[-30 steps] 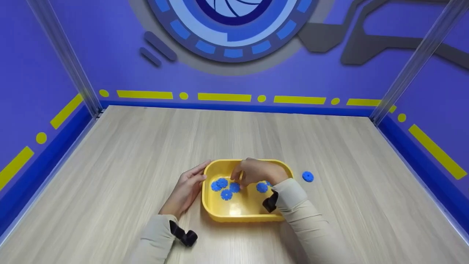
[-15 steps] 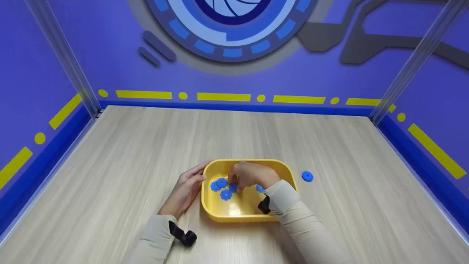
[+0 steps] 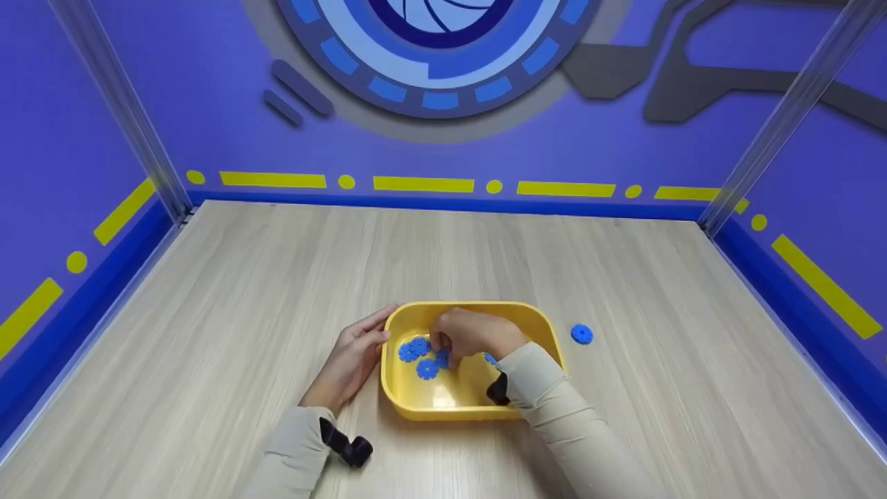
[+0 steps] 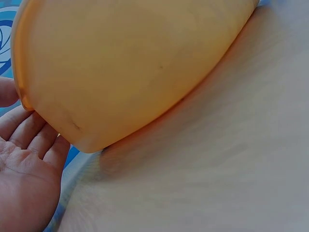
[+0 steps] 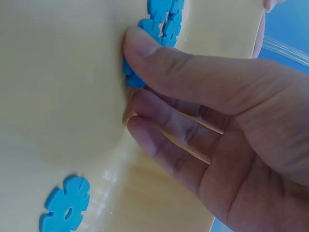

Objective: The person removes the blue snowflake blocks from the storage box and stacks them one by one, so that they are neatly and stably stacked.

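Observation:
In the head view, my left hand (image 3: 353, 360) rests against the left side of a yellow plastic tub (image 3: 443, 412). Its fingers lie fairly straight along the outer wall (image 4: 120, 72), and the thumb is at the rim. Inside the tub my right hand (image 3: 478, 333) reaches down and pinches a blue slotted building disc (image 5: 134, 79) between thumb and forefinger; the forefinger is mostly hidden behind the thumb. More of these flower-shaped discs (image 3: 427, 369) lie flat on the tub floor to the left of that hand. Another disc (image 5: 66, 205) lies apart, partly covered by the right wrist in the head view.
One blue disc (image 3: 582, 333) lies outside on the wooden table (image 3: 291, 277), right of the tub. Purple panels (image 3: 173, 125) with yellow marks enclose the table at the back and sides. Black wrist cameras (image 3: 357, 450) are strapped to the forearms.
My right hand has moved slightly left and lower in the tub, and its thumb and forefinger have come onto a disc. The left hand and the tub stay where they were.

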`<act>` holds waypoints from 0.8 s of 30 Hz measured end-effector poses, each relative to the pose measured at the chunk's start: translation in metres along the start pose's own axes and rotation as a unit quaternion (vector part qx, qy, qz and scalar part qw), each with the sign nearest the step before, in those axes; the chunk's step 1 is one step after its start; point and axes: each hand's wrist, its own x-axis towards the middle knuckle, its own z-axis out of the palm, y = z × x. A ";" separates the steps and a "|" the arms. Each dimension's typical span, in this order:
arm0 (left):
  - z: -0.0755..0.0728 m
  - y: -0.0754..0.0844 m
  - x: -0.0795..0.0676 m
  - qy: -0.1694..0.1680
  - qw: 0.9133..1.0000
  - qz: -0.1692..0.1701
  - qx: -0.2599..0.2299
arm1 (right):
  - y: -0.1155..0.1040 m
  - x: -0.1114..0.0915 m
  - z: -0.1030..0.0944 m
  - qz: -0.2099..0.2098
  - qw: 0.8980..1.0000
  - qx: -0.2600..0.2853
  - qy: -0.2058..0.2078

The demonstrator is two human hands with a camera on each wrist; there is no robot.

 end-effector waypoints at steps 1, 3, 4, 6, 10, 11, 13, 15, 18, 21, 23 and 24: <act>0.000 0.000 0.000 0.000 1.000 0.000 0.000 | 0.000 0.000 0.000 0.000 1.000 -0.002 -0.001; 0.000 0.000 0.000 0.001 1.000 0.000 0.000 | 0.000 -0.001 -0.001 0.002 1.000 -0.003 -0.003; 0.000 0.000 0.001 0.001 1.000 0.000 0.000 | 0.000 -0.001 -0.001 0.004 1.000 -0.002 -0.004; 0.000 0.000 0.001 0.001 1.000 0.000 0.001 | 0.001 -0.001 -0.001 0.007 1.000 0.001 -0.005; 0.000 -0.001 0.001 0.002 1.000 -0.002 0.001 | 0.002 -0.003 -0.003 0.013 1.000 0.013 -0.005; 0.000 -0.001 0.001 0.002 1.000 -0.002 0.000 | 0.002 -0.004 -0.003 0.013 1.000 0.014 -0.005; 0.000 -0.001 0.001 0.005 1.000 -0.004 -0.004 | 0.002 -0.005 -0.004 0.014 1.000 0.011 -0.006; 0.000 -0.001 0.001 0.006 1.000 -0.004 -0.007 | 0.002 -0.007 -0.005 0.012 1.000 0.008 -0.005; 0.000 -0.001 0.000 0.004 1.000 -0.002 -0.007 | 0.002 -0.010 -0.007 0.006 1.000 0.005 -0.005; 0.000 -0.001 0.000 0.004 1.000 -0.001 -0.005 | 0.001 -0.013 -0.010 0.002 1.000 0.008 -0.008; 0.000 -0.001 0.000 0.005 1.000 0.000 -0.003 | 0.001 -0.015 -0.013 0.004 1.000 0.012 -0.010; 0.000 -0.001 0.000 0.006 1.000 0.000 -0.001 | 0.001 -0.016 -0.014 0.006 1.000 0.013 -0.010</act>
